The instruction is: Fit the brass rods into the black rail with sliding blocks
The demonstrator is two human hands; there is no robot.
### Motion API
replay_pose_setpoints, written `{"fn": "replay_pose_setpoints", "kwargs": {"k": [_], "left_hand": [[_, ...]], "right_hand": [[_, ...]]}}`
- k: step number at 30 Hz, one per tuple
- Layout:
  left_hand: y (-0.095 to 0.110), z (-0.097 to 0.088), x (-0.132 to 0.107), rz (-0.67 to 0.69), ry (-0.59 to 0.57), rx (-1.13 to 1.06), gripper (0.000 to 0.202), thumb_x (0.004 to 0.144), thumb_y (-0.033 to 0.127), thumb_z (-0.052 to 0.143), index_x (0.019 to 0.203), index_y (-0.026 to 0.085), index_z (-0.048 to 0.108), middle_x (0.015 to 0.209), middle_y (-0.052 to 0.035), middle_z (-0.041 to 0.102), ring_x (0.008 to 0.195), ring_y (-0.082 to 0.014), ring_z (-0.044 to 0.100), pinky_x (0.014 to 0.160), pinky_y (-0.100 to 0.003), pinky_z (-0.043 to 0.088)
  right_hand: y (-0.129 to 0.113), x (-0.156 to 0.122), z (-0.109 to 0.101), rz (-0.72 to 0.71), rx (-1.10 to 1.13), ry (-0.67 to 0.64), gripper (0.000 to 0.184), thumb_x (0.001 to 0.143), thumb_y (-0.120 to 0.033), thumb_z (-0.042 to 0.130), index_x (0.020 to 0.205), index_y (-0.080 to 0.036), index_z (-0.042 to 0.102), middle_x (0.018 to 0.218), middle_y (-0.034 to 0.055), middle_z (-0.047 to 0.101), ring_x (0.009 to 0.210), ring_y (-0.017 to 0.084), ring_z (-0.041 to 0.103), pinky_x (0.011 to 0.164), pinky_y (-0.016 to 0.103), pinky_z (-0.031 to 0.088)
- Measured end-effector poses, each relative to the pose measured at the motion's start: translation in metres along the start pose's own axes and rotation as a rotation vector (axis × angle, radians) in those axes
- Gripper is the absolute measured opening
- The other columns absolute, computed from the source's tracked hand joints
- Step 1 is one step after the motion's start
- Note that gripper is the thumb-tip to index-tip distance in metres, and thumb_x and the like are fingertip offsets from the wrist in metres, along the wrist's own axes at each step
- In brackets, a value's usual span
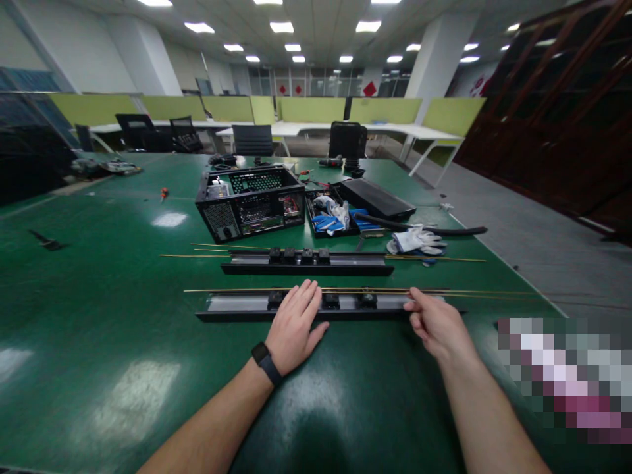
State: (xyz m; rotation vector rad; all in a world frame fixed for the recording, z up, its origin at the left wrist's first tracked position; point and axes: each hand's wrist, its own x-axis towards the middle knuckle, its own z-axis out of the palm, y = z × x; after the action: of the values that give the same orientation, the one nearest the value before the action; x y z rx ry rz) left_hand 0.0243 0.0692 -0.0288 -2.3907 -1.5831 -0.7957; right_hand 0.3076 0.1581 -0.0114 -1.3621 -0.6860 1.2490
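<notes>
Nearest me, my left grip (pixel 296 326) lies flat, fingers spread, on the near black rail (pixel 237 306) on the green counter (pixel 99 316). My right grip (pixel 437 322) curls at that rail's right end, thumb touching it; whether it pinches I cannot tell. Thin brass rods (pixel 494 291) run along the rail's far edge. Beyond lie a second rail (pixel 345 266) and an open computer case (pixel 251 201).

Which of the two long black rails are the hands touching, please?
The nearer rail: left hand across it, right hand at its end; the farther rail lies untouched.
</notes>
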Motion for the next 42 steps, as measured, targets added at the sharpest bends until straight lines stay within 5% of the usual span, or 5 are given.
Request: {"fn": "replay_pose_setpoints", "kwargs": {"k": [13, 27, 36, 42], "left_hand": [[0.002, -0.002, 0.001, 0.012, -0.008, -0.014, 0.069, 0.092, 0.029, 0.056, 0.152, 0.014, 0.027, 0.154, -0.016, 0.038, 0.146, -0.0291, 0.029, 0.118, -0.052, 0.03], [0.004, -0.002, 0.001, -0.003, -0.038, 0.014, 0.06, 0.092, 0.03, 0.057, 0.148, 0.017, 0.039, 0.155, -0.0158, 0.036, 0.147, -0.0302, 0.027, 0.118, -0.052, 0.029], [0.003, -0.001, 0.0, -0.005, -0.016, -0.012, 0.065, 0.091, 0.03, 0.058, 0.15, 0.017, 0.034, 0.155, -0.0156, 0.037, 0.146, -0.03, 0.029, 0.118, -0.053, 0.03], [0.003, -0.001, 0.0, -0.005, -0.014, -0.005, 0.06, 0.091, 0.03, 0.057, 0.147, 0.02, 0.04, 0.154, -0.0143, 0.038, 0.146, -0.0304, 0.03, 0.117, -0.054, 0.031]], "right_hand": [[0.0, 0.005, -0.005, -0.03, -0.001, 0.059, 0.026, 0.078, -0.035, 0.075, 0.08, -0.017, 0.056, 0.058, -0.0011, 0.062, 0.03, 0.006, 0.039, 0.022, 0.014, 0.019], [-0.002, 0.009, -0.008, -0.017, -0.018, 0.069, 0.031, 0.072, -0.035, 0.081, 0.075, -0.015, 0.057, 0.06, 0.0022, 0.065, 0.029, 0.005, 0.038, 0.022, 0.015, 0.019], [-0.007, 0.014, -0.016, -0.038, -0.041, 0.148, 0.024, 0.082, -0.027, 0.071, 0.068, -0.016, 0.056, 0.051, -0.0011, 0.057, 0.029, 0.005, 0.038, 0.023, 0.014, 0.021], [-0.003, 0.011, -0.01, -0.065, -0.021, 0.089, 0.027, 0.075, -0.028, 0.078, 0.071, -0.017, 0.053, 0.061, 0.002, 0.064, 0.031, 0.006, 0.041, 0.022, 0.015, 0.02]]}}
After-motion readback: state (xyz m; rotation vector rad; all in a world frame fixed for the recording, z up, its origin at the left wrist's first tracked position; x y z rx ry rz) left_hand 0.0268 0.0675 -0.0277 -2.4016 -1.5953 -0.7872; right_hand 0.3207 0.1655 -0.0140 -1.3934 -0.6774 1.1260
